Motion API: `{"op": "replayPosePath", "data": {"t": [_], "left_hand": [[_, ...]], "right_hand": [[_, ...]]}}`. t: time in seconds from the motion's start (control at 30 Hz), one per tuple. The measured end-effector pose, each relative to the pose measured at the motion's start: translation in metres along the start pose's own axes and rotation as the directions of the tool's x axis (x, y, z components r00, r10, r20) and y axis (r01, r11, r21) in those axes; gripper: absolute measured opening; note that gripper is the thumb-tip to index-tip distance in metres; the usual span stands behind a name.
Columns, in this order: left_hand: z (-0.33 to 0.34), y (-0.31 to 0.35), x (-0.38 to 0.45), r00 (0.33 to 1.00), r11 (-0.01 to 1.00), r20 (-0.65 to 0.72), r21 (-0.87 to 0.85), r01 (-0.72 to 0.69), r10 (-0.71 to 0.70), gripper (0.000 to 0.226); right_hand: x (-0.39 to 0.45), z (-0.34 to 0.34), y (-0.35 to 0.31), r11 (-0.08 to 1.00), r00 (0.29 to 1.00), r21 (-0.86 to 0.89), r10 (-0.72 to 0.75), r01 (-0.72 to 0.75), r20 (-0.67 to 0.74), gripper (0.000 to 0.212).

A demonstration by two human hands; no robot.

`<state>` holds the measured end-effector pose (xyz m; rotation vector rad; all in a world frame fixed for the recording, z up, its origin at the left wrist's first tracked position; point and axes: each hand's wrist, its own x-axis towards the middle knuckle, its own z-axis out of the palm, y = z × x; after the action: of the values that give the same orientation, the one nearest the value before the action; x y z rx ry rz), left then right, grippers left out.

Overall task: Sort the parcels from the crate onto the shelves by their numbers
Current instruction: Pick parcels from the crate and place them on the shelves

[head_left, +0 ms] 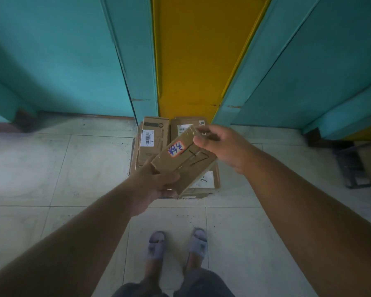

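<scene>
1. We see a person standing on a pale tiled floor (51, 163), looking down at both bare arms stretched forward over a pile of cardboard parcels.
2. The left hand (156, 185) grasps the near lower corner of a held parcel (184, 159); its fingers are curled under the box and the thumb lies over the near edge.
3. The right hand (219, 144) pinches the far upper end of the same box, fingers curled round its taped corner.
4. The held parcel is a brown cardboard box, tilted and turned diagonally, raised above the pile and between the two hands.
5. Its top face carries a white sticker (176, 148) edged in red with blue handwriting, which we cannot read, and a black handwritten mark (198, 157) that looks like 1-7.
6. Beneath it lies the pile: a box with a barcode label (147, 137) at the far left, another box (184, 125) with a printed label at the far right, and a box with a white label (207, 179) just under the held one.
7. Whether the pile sits in a crate we cannot tell; only cardboard edges show round it.
8. Behind the pile stand teal panels (73, 61) on both sides of a yellow panel (197, 61).
9. A dark frame (356, 166) stands on the floor at the right edge.
10. At the bottom we see two feet in grey slippers (156, 243) and dark shorts.
</scene>
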<state>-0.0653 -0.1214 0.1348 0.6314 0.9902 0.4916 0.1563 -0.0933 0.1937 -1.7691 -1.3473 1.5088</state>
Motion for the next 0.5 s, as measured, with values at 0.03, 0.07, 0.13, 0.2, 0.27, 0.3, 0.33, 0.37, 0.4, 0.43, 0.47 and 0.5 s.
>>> {"op": "replayPosePath", "data": {"t": [0.03, 0.07, 0.13, 0.2, 0.27, 0.3, 0.33, 0.37, 0.4, 0.43, 0.47, 0.5], "left_hand": [[-0.003, -0.002, 0.001, 1.000, 1.000, 0.027, 0.028, 0.012, -0.013, 0.064], [-0.005, -0.004, 0.002, 0.999, 0.999, 0.037, 0.048, 0.019, -0.021, 0.055], [-0.008, -0.014, 0.008, 1.000, 0.999, -0.001, 0.030, 0.028, -0.028, 0.042], [-0.014, -0.032, 0.017, 0.996, 0.997, -0.071, -0.064, 0.040, -0.044, 0.043], [-0.022, -0.054, 0.024, 0.986, 0.984, -0.146, -0.170, 0.058, -0.083, 0.047], [-0.024, -0.065, 0.027, 0.979, 0.975, -0.167, -0.206, 0.080, -0.115, 0.049], [-0.025, -0.075, 0.032, 0.973, 0.969, -0.177, -0.225, 0.106, -0.148, 0.053], [-0.025, -0.085, 0.035, 0.967, 0.966, -0.188, -0.226, 0.128, -0.173, 0.055], [-0.024, -0.095, 0.038, 0.961, 0.965, -0.203, -0.218, 0.143, -0.188, 0.054], [-0.022, -0.103, 0.042, 0.955, 0.966, -0.223, -0.212, 0.150, -0.197, 0.051], [-0.020, -0.111, 0.047, 0.946, 0.965, -0.251, -0.218, 0.149, -0.203, 0.048], [-0.019, -0.118, 0.052, 0.936, 0.962, -0.283, -0.231, 0.146, -0.210, 0.045]], "right_hand": [[0.006, 0.002, 0.000, 1.000, 1.000, -0.021, 0.005, -0.005, 0.022, 0.017], [0.013, 0.005, 0.004, 0.999, 0.999, -0.039, 0.009, -0.008, 0.035, 0.018], [0.027, 0.010, 0.022, 0.998, 1.000, -0.068, 0.019, -0.018, 0.018, 0.021], [0.038, 0.016, 0.050, 0.988, 0.997, -0.138, 0.063, -0.070, -0.054, 0.033], [0.044, 0.020, 0.085, 0.958, 0.979, -0.236, 0.130, -0.166, -0.158, 0.043], [0.046, 0.021, 0.105, 0.934, 0.974, -0.298, 0.151, -0.197, -0.169, 0.042], [0.048, 0.021, 0.126, 0.905, 0.976, -0.375, 0.154, -0.202, -0.154, 0.039], [0.052, 0.021, 0.147, 0.869, 0.981, -0.457, 0.152, -0.192, -0.124, 0.034], [0.057, 0.021, 0.165, 0.834, 0.983, -0.521, 0.155, -0.185, -0.101, 0.031], [0.063, 0.020, 0.180, 0.802, 0.982, -0.567, 0.168, -0.190, -0.091, 0.032], [0.070, 0.020, 0.193, 0.768, 0.979, -0.608, 0.182, -0.200, -0.092, 0.038], [0.076, 0.020, 0.203, 0.730, 0.975, -0.648, 0.198, -0.216, -0.102, 0.046]]}}
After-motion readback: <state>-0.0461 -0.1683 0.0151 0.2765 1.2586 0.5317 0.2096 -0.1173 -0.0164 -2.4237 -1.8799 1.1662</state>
